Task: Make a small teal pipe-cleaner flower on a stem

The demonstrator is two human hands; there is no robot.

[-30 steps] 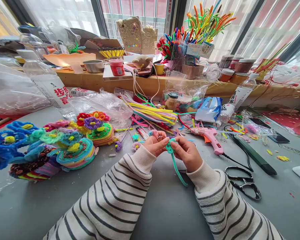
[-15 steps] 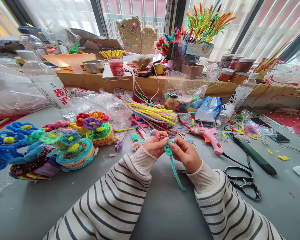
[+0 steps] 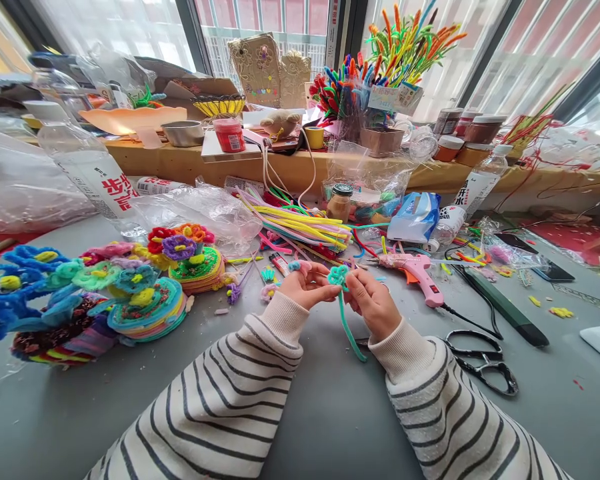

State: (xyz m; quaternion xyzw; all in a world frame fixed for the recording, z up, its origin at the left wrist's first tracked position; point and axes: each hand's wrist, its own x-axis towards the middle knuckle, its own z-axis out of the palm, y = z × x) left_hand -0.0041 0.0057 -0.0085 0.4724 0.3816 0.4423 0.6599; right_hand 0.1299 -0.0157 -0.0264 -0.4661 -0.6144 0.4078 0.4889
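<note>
Between my two hands, above the grey table, is a turquoise pipe-cleaner flower (image 3: 338, 277) of small loops. Its loose stem (image 3: 348, 330) hangs down from it, curving to the right. My left hand (image 3: 307, 288) pinches the flower's left edge between thumb and fingers. On its right side, my right hand (image 3: 373, 300) grips it with thumb and forefinger closed. A small pink and blue fuzzy piece shows at the fingers of my left hand; whether they hold it I cannot tell.
Finished fuzzy flower pots (image 3: 147, 310) stand at the left. A pink glue gun (image 3: 417, 273) lies right of my hands, with black-handled scissors (image 3: 485, 363) nearer me. Behind are a bundle of pipe cleaners (image 3: 300, 223), a small jar (image 3: 340, 202) and a leaning water bottle (image 3: 93, 170).
The flower has turned so its looped face shows more openly, and it sits slightly higher. My fingers have shifted on its edges. The view has moved slightly.
</note>
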